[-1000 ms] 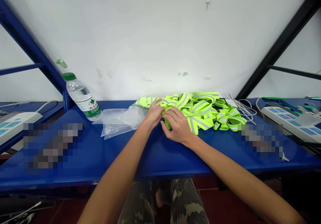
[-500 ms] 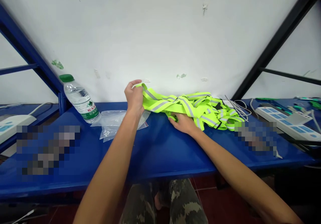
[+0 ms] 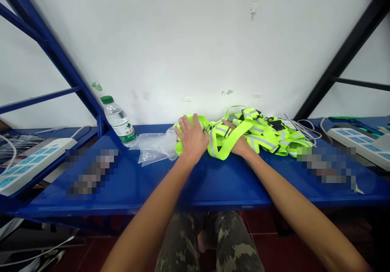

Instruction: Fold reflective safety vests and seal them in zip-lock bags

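A tangled heap of neon-yellow reflective straps [image 3: 268, 136] with grey stripes and black buckles lies along the back of the blue table. My left hand [image 3: 193, 138] rests, fingers spread, on the left end of the straps, pressing on a yellow loop beside a clear plastic bag [image 3: 155, 146]. My right hand [image 3: 240, 145] reaches into the middle of the heap and grips some strap. One band crosses over this hand, and most of its fingers are hidden by the webbing.
A water bottle with a green cap [image 3: 120, 121] stands at the back left. White power strips [image 3: 36, 162] lie on both sides beyond the frame posts. Blurred patches cover items at the table's left and right. A white cable [image 3: 307, 127] lies behind the heap's right end.
My left hand has come down from holding the strap end raised and now lies spread on it. My right hand has moved deeper into the heap. The stretched straps have slackened into loops.
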### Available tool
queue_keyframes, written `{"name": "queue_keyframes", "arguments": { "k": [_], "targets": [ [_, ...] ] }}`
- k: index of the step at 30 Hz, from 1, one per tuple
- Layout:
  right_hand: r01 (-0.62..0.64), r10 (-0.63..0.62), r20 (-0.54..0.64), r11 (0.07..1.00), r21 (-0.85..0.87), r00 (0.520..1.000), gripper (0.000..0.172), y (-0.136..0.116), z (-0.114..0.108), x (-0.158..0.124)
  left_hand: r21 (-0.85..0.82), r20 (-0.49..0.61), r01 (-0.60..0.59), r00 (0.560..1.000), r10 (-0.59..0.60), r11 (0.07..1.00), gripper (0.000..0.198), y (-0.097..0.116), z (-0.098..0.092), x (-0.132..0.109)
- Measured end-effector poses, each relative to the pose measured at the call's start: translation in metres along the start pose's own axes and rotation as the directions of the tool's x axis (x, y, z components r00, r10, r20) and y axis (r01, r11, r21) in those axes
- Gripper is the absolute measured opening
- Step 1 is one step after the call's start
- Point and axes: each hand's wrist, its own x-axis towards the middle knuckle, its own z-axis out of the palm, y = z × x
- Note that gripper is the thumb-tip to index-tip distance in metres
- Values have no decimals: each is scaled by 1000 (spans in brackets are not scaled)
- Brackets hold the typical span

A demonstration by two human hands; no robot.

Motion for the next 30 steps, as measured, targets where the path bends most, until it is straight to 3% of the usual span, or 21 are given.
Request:
{"name": "queue_keyframes", "arguments": {
  "k": [3, 5, 7, 9, 10, 12, 15, 16, 18, 20, 22, 24, 26, 30],
  "targets": [
    [-87, 81, 50, 987, 136, 995, 74, 3, -4, -5, 30, 68, -93, 994, 91, 995, 57, 20, 18, -12],
    [-125, 112, 71, 967, 223, 991, 67, 6, -6, -4, -73, 242, -141, 958, 155, 987, 57, 22, 22, -7],
    [-124, 119, 35, 948, 293, 992, 51, 7, -8, -2, -200, 453, -169, 858, 244, 965, 62, 19, 22, 2],
    [-130, 146, -29, 941, 312, 989, 36, 7, -10, 2, -278, 584, -181, 748, 316, 943, 70, 15, 19, 12],
    [-138, 160, -49, 942, 306, 986, 35, 6, -11, 4, -285, 610, -187, 722, 328, 940, 73, 14, 17, 15],
    [-153, 177, -63, 948, 279, 982, 39, 2, -11, 7, -268, 617, -209, 712, 334, 940, 69, 14, 13, 18],
    [-149, 168, -52, 955, 258, 984, 37, -1, -12, 9, -284, 599, -246, 710, 372, 927, 44, 16, 8, 15],
    [-148, 167, -54, 955, 256, 984, 37, -2, -12, 9, -303, 577, -245, 722, 382, 921, 35, 15, 6, 15],
    [-150, 174, -76, 957, 247, 982, 36, -3, -12, 9, -358, 446, -215, 816, 369, 908, 20, 9, 2, 16],
    [-154, 185, -120, 960, 234, 975, 36, -3, -13, 9, -461, 176, -170, 944, 278, 871, 13, 1, -3, 22],
    [-156, 196, -158, 959, 235, 968, 35, -4, -13, 9, -604, -99, -129, 991, 87, 786, 11, -7, -9, 32],
    [-166, 212, -167, 953, 253, 963, 35, -5, -14, 9, -733, -246, -91, 959, -138, 674, 15, -13, -15, 46],
    [-173, 227, -168, 943, 285, 959, 35, -8, -16, 9, -817, -300, -68, 899, -321, 573, 20, -17, -21, 59],
    [-167, 237, -257, 949, 268, 937, 35, -12, -19, 8, -873, -343, -60, 781, -522, 483, 23, -22, -34, 79]
  ]
}}
